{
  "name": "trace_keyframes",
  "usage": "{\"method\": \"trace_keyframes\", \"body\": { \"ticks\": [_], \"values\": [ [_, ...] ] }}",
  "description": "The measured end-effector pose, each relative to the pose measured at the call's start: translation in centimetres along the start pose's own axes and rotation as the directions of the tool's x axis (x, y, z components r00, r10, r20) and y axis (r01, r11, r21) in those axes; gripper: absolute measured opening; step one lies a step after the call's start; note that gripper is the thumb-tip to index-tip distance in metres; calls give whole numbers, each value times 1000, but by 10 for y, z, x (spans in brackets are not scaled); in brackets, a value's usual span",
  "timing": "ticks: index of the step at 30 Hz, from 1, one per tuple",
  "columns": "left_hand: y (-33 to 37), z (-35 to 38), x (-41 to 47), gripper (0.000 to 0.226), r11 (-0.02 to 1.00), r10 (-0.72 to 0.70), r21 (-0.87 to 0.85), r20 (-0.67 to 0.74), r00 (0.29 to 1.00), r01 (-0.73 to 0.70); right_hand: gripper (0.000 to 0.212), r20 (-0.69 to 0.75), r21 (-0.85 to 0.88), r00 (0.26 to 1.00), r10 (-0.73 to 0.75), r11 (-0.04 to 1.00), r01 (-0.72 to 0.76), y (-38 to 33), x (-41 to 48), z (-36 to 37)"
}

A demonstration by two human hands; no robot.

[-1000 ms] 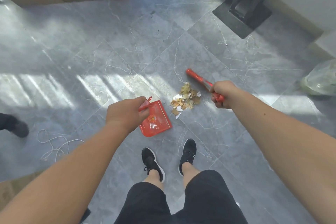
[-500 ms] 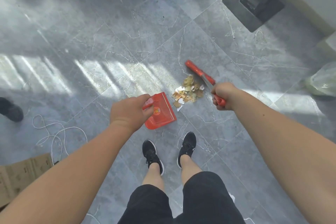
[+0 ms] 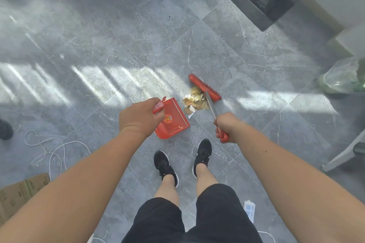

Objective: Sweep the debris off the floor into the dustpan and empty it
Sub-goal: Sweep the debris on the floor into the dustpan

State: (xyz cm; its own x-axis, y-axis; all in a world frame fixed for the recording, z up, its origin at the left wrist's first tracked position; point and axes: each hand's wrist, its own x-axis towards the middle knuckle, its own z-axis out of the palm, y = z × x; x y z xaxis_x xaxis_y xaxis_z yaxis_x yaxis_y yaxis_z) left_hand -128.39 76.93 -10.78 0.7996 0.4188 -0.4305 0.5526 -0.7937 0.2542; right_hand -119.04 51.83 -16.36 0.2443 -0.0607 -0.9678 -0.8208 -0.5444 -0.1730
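Observation:
A small pile of tan and white debris lies on the grey tiled floor in front of my feet. My left hand grips the handle of a red dustpan, whose open edge rests on the floor just left of the pile. My right hand holds the red grip of a broom, and its red broom head sits on the floor touching the far right side of the pile. The pan's tray looks bare apart from a printed label.
A black stand base is at the far right. A plastic bag and a grey chair leg sit at the right edge. White cord and flattened cardboard lie at the left, beside someone's dark shoe.
The broom head has drawn closer behind the pile, pressing it together. The dustpan has shifted toward the pile, and my view has tilted further down.

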Motion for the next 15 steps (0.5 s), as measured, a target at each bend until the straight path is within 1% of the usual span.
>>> {"method": "trace_keyframes", "body": {
  "ticks": [4,7,12,15],
  "values": [
    [-1,-4,1,28,1000,22,11,-10,1000,-22,8,41,37,999,8,999,-10,6,-9,25],
    [0,-5,2,30,999,35,15,-6,999,-35,12,62,69,998,7,998,-11,10,-19,41],
    [-7,-6,0,28,998,56,19,7,998,-56,11,87,63,996,-5,998,-1,19,-30,59],
    [-14,-5,-2,26,998,61,17,8,998,-61,16,114,46,993,4,999,-9,27,-40,69]
  ]
}}
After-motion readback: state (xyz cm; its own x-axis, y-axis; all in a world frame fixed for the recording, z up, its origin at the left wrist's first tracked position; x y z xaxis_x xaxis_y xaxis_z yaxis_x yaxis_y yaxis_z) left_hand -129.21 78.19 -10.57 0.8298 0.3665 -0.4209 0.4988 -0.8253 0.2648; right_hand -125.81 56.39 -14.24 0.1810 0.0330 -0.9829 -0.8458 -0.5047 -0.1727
